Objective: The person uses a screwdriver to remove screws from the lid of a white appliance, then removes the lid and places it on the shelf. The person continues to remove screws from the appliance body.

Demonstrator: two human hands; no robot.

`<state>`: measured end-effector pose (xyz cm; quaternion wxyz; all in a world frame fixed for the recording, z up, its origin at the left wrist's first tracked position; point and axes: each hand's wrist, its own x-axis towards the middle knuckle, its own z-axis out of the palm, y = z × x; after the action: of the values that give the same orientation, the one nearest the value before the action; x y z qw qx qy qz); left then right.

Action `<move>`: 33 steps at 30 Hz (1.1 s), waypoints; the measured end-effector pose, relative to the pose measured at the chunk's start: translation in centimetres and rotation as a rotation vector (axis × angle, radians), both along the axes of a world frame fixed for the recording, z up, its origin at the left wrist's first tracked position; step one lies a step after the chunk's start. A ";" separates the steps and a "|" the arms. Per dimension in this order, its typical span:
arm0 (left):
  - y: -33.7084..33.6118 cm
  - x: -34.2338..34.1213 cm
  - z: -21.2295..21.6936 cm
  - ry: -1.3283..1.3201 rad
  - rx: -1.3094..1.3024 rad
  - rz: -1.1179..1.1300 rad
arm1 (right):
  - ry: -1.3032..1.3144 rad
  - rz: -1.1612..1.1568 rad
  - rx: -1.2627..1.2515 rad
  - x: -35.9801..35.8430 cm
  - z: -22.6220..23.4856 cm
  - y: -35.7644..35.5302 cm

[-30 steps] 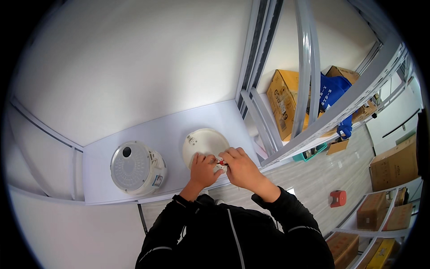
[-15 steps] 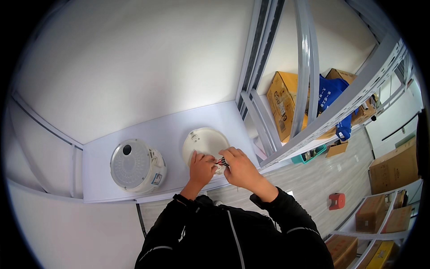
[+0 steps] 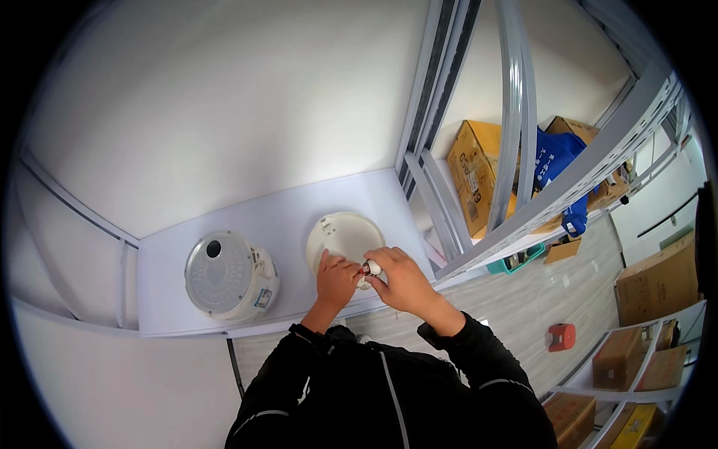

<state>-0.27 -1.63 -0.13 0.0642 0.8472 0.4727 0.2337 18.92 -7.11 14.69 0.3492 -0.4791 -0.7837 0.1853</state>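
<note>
The right hand (image 3: 402, 280) holds a small red-and-white item (image 3: 371, 267) in its grip; the left hand (image 3: 337, 282) touches it, grip not determinable. The item is between both hands, at the near edge of a white bowl (image 3: 351, 236) on the counter (image 3: 262, 217).

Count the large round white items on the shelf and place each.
2: the lidded container stands toward the left of the shelf; the dish lies to its right, partly covered by the left hand and right hand. No others show.
</note>
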 end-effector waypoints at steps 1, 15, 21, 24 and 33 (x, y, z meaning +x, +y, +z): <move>0.1 -0.1 0.1 0.002 0.005 0.004 | -0.004 -0.018 0.013 0.0 0.0 0.1; 0.8 -1.8 -0.3 -0.048 -0.002 0.029 | 0.127 -0.189 0.152 2.0 1.6 0.5; 0.7 -2.3 1.8 0.014 0.024 0.044 | 0.156 -0.227 0.207 3.4 1.5 0.6; 0.2 -1.5 3.1 -0.146 0.053 -0.009 | 0.199 -0.235 0.191 3.7 1.6 0.4; -0.9 2.7 3.8 -0.195 0.002 -0.199 | 0.172 -0.262 0.222 5.4 1.6 -1.0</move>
<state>2.42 -2.50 3.70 0.1317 0.8633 0.3779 0.3077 24.35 -8.16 16.28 0.4867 -0.5181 -0.6975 0.0906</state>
